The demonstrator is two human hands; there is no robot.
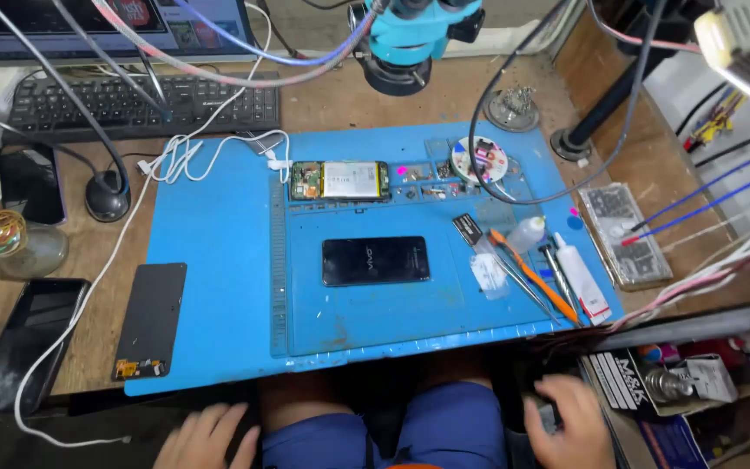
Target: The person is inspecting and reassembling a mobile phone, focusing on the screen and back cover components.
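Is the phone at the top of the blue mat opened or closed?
Opened: the phone has no back cover, so its battery and green circuit board show.

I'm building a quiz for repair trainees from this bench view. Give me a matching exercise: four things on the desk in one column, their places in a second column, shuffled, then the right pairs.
Things:
1. opened phone
2. dark phone
3. loose screen panel
4. white tube

Places:
A. left edge of the blue mat
B. middle of the mat, face up
C. right side of the mat, beside the tweezers
D. top of the mat, below the microscope

Pairs: 1-D, 2-B, 3-A, 4-C

Both hands, left hand and right hand, rest below the desk edge, holding nothing.
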